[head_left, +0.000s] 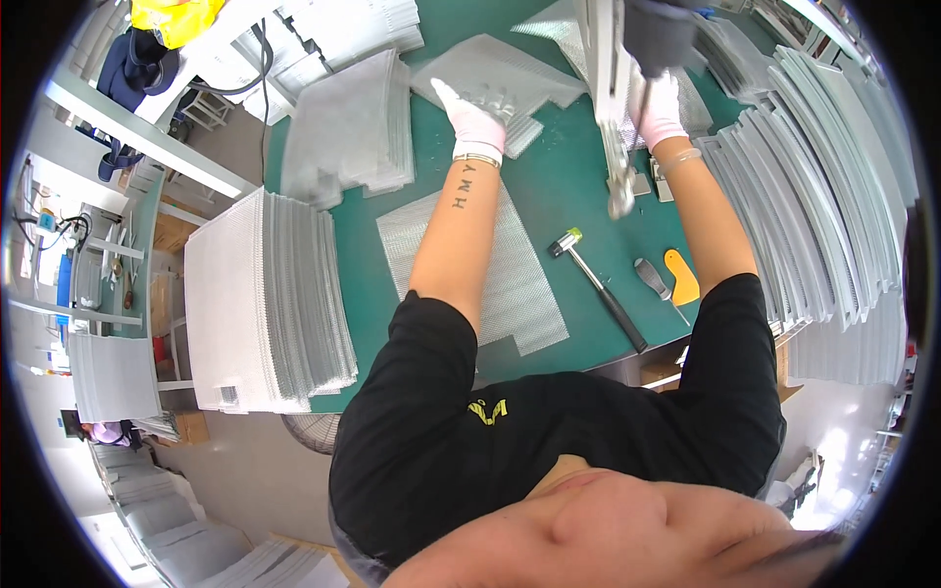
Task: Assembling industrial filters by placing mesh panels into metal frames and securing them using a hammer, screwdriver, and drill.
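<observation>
My left hand, in a white and pink glove, reaches to the far middle of the green table. Its thumb points away to the left and its fingers lie stretched over a perforated metal sheet. On the right, my similarly gloved right hand is beside an upright metal arm with a dark cylinder. That arm hides part of the hand, so its grip cannot be made out. Under my left forearm lies another cut mesh sheet. A mallet with a black handle rests to its right.
Tall stacks of mesh sheets stand at the left and right; another pile lies far left. A yellow scraper and a dark-handled tool lie near the front right edge of the table.
</observation>
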Tool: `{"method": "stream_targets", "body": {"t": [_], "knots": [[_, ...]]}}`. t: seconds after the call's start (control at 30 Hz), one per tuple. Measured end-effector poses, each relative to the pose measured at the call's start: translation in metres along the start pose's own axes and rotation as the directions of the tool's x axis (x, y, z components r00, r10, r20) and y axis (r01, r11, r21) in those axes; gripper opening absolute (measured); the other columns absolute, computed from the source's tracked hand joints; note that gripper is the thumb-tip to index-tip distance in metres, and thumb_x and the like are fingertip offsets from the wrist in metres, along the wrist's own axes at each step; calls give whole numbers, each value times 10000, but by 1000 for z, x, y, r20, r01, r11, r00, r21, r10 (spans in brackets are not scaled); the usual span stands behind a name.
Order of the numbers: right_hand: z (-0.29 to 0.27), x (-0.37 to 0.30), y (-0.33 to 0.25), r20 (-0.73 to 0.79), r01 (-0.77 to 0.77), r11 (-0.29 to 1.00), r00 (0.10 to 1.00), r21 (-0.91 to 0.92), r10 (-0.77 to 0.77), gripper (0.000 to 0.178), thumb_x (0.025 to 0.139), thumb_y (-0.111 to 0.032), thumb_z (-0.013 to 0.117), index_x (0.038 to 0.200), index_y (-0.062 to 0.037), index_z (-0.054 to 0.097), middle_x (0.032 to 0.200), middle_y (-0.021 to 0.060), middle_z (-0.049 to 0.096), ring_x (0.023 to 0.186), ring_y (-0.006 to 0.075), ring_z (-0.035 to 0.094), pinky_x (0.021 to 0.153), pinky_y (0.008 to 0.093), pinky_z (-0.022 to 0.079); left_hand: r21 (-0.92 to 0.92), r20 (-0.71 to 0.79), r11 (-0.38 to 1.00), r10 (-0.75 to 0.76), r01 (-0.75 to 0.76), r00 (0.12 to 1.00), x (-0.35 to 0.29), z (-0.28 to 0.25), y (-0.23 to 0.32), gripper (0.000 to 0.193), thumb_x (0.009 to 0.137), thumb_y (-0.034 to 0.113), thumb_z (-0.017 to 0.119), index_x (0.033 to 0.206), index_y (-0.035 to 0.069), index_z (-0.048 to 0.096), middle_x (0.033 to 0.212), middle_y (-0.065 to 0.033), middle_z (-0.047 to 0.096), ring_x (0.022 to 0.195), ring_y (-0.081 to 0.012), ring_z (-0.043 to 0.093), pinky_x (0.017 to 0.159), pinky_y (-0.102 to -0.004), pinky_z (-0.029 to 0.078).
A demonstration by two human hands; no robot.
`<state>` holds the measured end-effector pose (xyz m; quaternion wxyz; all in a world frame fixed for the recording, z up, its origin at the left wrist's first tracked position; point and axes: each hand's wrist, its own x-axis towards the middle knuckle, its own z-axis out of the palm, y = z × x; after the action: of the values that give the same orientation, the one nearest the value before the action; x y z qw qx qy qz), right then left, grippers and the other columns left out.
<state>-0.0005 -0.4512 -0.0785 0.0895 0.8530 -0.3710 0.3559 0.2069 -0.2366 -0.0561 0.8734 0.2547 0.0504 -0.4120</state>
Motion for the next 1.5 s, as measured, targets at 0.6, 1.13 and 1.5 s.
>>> {"method": "stream_targets", "body": {"t": [0.6, 1.13, 1.5], "knots": [[-144, -83, -115, 487, -430, 244, 830, 869, -272, 825, 943, -224, 683, 1603, -39, 225, 1265, 149, 638, 1053, 186, 640, 933, 311, 515, 688, 428, 546, 228, -479, 874, -241, -65, 138, 691, 917, 27, 686, 1532, 8, 372, 1230, -146, 675, 1096, -213, 677, 942, -330, 552], [-191, -250, -191, 516, -100, 761, 790, 641, -331, 527, 902, -172, 678, 1390, -29, 541, 1106, 195, 593, 1030, 373, 619, 890, 419, 517, 796, 296, -605, 396, 5, 869, -338, -198, 92, 890, 780, 317, 845, 1512, 41, 422, 1242, -221, 577, 1113, -356, 611, 945, -407, 526], [-167, -272, -198, 651, -71, 868, 692, 491, -311, 615, 910, -271, 684, 1447, -53, 477, 1161, 187, 559, 1023, 368, 621, 859, 419, 527, 736, 214, -669, 382, 109, 899, -320, -222, 77, 816, 809, 402, 802, 1457, 19, 488, 1229, -206, 567, 1120, -352, 594, 967, -443, 504]]}}
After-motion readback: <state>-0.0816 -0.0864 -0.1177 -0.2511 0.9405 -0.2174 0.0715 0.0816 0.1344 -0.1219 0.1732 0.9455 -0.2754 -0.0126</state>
